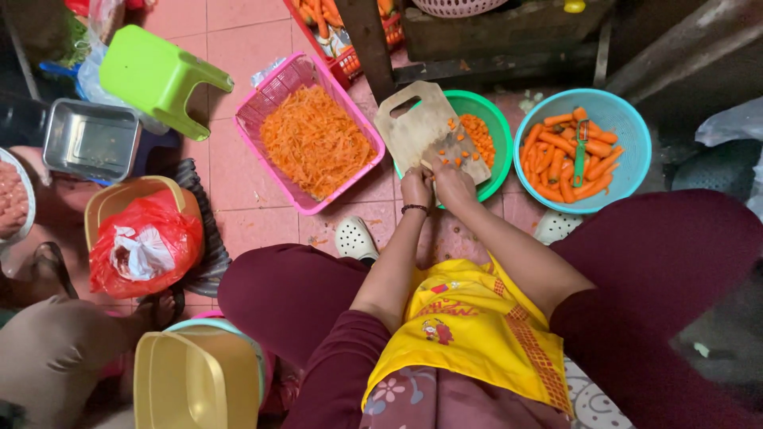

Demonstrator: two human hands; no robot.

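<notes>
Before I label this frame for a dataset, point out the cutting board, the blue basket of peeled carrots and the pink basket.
cutting board (417, 127): head view, bare wood near the handle hole.
blue basket (632, 127): head view, right inner wall.
pink basket (278, 87): head view, upper left wall.

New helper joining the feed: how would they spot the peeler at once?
Find the blue bowl of whole peeled carrots, right of the cutting board. The peeler lies upright across that heap: a slim green stick, the only green among orange.
</notes>
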